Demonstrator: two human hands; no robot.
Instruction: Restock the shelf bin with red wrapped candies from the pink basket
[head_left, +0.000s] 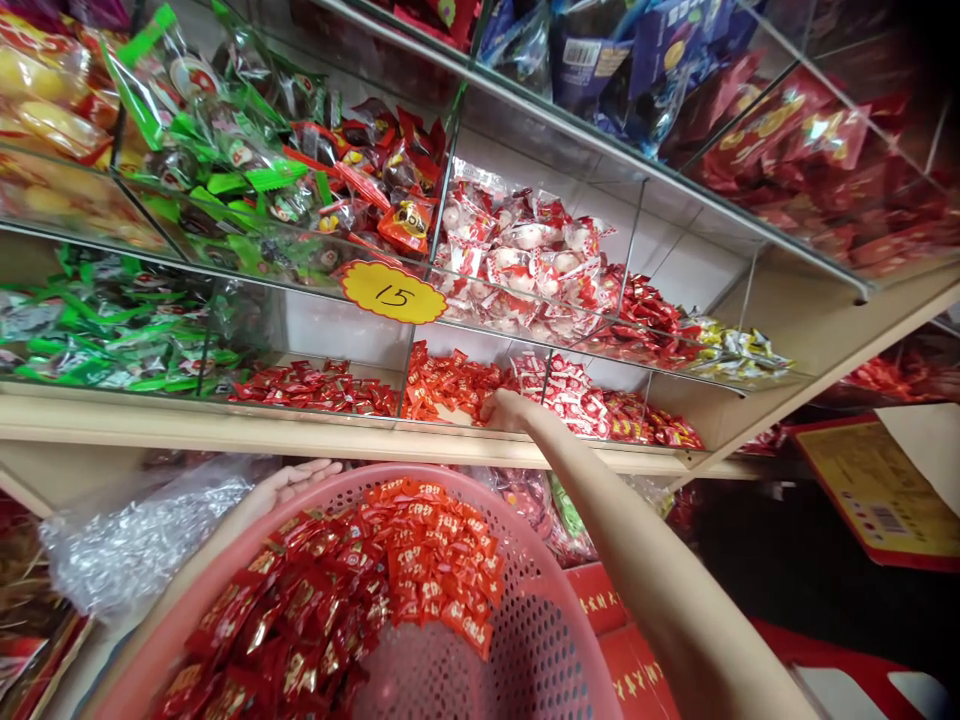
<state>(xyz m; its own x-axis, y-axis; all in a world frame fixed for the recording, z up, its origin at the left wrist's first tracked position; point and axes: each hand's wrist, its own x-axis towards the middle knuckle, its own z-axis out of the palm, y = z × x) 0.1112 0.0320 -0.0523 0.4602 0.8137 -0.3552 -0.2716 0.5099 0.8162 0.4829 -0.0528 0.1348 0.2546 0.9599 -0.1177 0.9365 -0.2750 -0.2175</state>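
Note:
A pink perforated basket (559,590) fills the lower middle, tilted toward me. In it lie dark red wrapped candies (300,600) on the left and orange-red wrapped candies (439,550) on the right. My left hand (300,480) is open at the basket's far left rim, palm up with fingers stretched out; that forearm runs along the basket's outside. Above the basket, my right hand (510,410) reaches into a low shelf bin at the right end of its orange-red candies (450,380). Its fingers look curled, and what they hold is hidden.
Clear dividers split the shelves into bins. White-and-red candies (570,390) lie right of my right hand, dark red ones (319,388) farther left. A yellow price tag (394,291) hangs above. A clear plastic bag (150,540) sits at left, an open carton (885,490) at right.

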